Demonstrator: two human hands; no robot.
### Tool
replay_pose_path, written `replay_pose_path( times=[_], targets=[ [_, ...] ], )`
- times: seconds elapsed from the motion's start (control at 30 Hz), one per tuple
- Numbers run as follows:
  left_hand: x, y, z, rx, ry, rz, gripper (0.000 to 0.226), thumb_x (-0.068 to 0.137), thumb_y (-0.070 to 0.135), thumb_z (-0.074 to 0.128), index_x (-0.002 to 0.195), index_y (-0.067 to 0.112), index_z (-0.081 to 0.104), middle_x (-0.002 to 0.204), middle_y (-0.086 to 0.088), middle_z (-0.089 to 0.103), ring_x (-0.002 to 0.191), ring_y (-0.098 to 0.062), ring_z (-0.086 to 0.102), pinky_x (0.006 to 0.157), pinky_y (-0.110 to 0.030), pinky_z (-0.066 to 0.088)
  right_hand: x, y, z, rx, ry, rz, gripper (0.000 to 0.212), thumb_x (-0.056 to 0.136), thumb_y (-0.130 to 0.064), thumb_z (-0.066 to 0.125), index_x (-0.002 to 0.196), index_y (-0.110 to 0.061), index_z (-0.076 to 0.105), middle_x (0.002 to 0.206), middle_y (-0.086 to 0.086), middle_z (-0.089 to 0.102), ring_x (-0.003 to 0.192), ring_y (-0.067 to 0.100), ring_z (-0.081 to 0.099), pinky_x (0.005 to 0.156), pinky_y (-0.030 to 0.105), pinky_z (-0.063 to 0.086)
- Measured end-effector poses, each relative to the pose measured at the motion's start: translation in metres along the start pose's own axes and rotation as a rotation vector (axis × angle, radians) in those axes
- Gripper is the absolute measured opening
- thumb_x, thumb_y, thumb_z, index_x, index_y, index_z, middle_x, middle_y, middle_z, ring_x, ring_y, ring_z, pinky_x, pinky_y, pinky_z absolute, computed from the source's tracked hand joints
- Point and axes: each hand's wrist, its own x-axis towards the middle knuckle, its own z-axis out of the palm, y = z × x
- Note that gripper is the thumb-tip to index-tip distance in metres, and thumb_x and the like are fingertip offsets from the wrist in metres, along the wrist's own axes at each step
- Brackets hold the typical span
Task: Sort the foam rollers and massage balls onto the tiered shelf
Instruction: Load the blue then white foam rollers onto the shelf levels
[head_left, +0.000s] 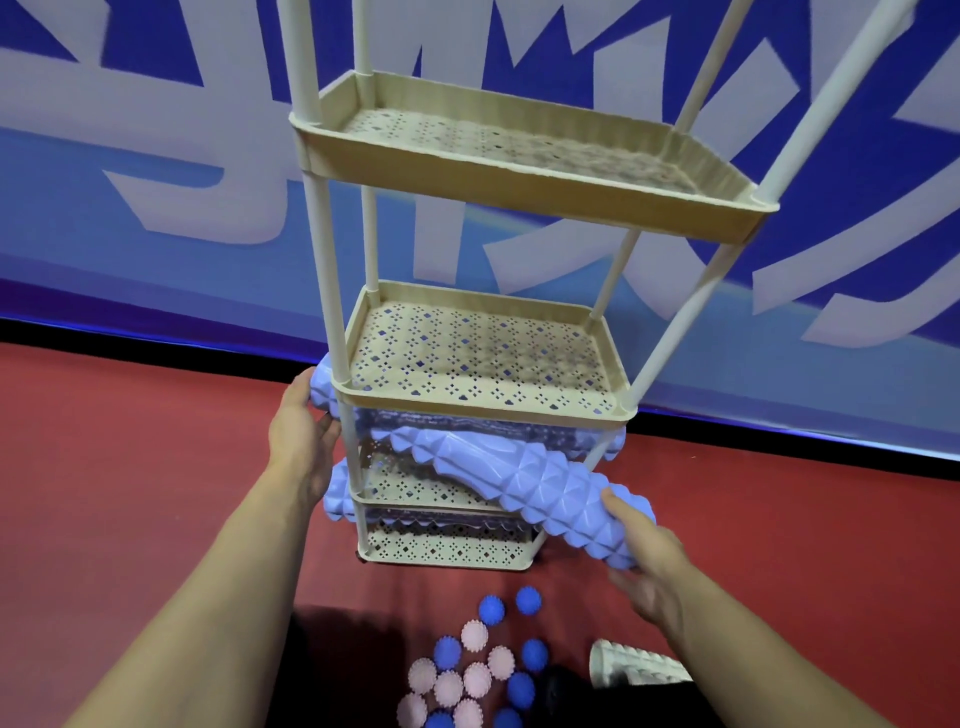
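Observation:
A beige tiered shelf (483, 400) stands on the red floor against the wall. My right hand (644, 551) grips the near end of a lilac ridged foam roller (540, 483), which lies slanted with its far end inside the third tier. Behind it on that tier lies a second lilac roller (323, 387), and my left hand (304, 441) touches its left end with straight fingers. A third lilac roller (336, 500) sticks out to the left of the tier below. Several blue and pink spiky massage balls (470, 673) lie on the floor in front of the shelf.
A cream ridged roller (636, 670) lies on the floor to the right of the balls. The two upper tiers (519, 179) hold nothing. A blue and white banner wall (156, 182) runs behind the shelf, and red floor (130, 467) spreads to both sides.

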Motion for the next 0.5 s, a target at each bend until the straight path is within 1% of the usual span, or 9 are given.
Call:
replay_pose_path(
  times=[0.07, 0.1, 0.13, 0.17, 0.27, 0.4, 0.43, 0.5],
  targets=[
    [0.002, 0.003, 0.000, -0.004, 0.021, 0.025, 0.015, 0.101, 0.027, 0.049, 0.098, 0.020, 0.062, 0.073, 0.007, 0.061, 0.070, -0.014, 0.057, 0.068, -0.025, 0.055, -0.005, -0.002, 0.000, 0.012, -0.086, 0.032, 0.047, 0.091, -0.029, 0.072, 0.125, 0.000, 0.062, 0.094, 0.016, 0.064, 0.078, 0.027, 0.057, 0.065, 0.030, 0.046],
    [0.003, 0.005, 0.000, -0.015, 0.035, 0.029, 0.017, 0.102, 0.028, 0.048, 0.095, 0.022, 0.063, 0.071, 0.009, 0.065, 0.070, -0.015, 0.058, 0.066, -0.026, 0.053, -0.008, -0.004, 0.000, -0.009, -0.094, 0.035, 0.045, 0.091, -0.028, 0.072, 0.125, 0.000, 0.063, 0.099, 0.016, 0.068, 0.082, 0.028, 0.061, 0.068, 0.031, 0.048],
    [0.003, 0.007, 0.000, -0.025, 0.046, 0.023, 0.020, 0.103, 0.029, 0.047, 0.094, 0.024, 0.064, 0.071, 0.010, 0.069, 0.074, -0.016, 0.060, 0.070, -0.029, 0.053, -0.010, -0.005, 0.001, -0.029, -0.094, 0.028, 0.043, 0.091, -0.026, 0.073, 0.123, 0.000, 0.063, 0.104, 0.016, 0.071, 0.085, 0.028, 0.065, 0.070, 0.031, 0.049],
    [0.004, 0.008, -0.001, -0.026, 0.052, 0.015, 0.021, 0.104, 0.032, 0.046, 0.095, 0.026, 0.065, 0.073, 0.013, 0.072, 0.078, -0.017, 0.062, 0.075, -0.032, 0.053, -0.012, -0.008, 0.002, -0.039, -0.095, 0.022, 0.041, 0.090, -0.024, 0.074, 0.122, 0.000, 0.063, 0.104, 0.016, 0.072, 0.086, 0.026, 0.067, 0.071, 0.032, 0.051],
    [0.006, 0.009, -0.003, -0.029, 0.054, 0.006, 0.023, 0.105, 0.035, 0.044, 0.101, 0.025, 0.064, 0.076, 0.015, 0.075, 0.089, -0.020, 0.064, 0.087, -0.039, 0.052, -0.012, -0.011, 0.003, -0.053, -0.084, 0.019, 0.035, 0.089, -0.017, 0.074, 0.117, 0.002, 0.064, 0.095, 0.015, 0.071, 0.080, 0.024, 0.066, 0.071, 0.033, 0.052],
    [0.010, 0.010, -0.004, -0.043, 0.053, 0.009, 0.022, 0.105, 0.037, 0.045, 0.099, 0.023, 0.063, 0.080, 0.011, 0.074, 0.099, -0.027, 0.061, 0.098, -0.045, 0.050, -0.008, -0.011, 0.007, -0.084, -0.080, 0.014, 0.046, 0.083, -0.011, 0.079, 0.123, 0.003, 0.061, 0.115, 0.019, 0.071, 0.090, 0.024, 0.069, 0.069, 0.032, 0.053],
    [0.010, 0.010, -0.004, -0.039, 0.049, 0.014, 0.022, 0.105, 0.037, 0.045, 0.100, 0.023, 0.063, 0.079, 0.012, 0.075, 0.100, -0.027, 0.061, 0.099, -0.046, 0.049, -0.007, -0.010, 0.009, -0.096, -0.078, 0.009, 0.047, 0.082, -0.011, 0.080, 0.123, 0.003, 0.061, 0.116, 0.018, 0.071, 0.090, 0.023, 0.069, 0.067, 0.031, 0.052],
    [0.011, 0.009, -0.003, -0.018, 0.043, 0.038, 0.023, 0.105, 0.036, 0.044, 0.105, 0.024, 0.063, 0.081, 0.014, 0.075, 0.099, -0.024, 0.062, 0.098, -0.044, 0.050, -0.007, -0.008, 0.011, -0.128, -0.073, -0.001, 0.047, 0.080, -0.012, 0.083, 0.121, 0.002, 0.063, 0.115, 0.015, 0.072, 0.089, 0.019, 0.069, 0.065, 0.029, 0.051]
  ],
)
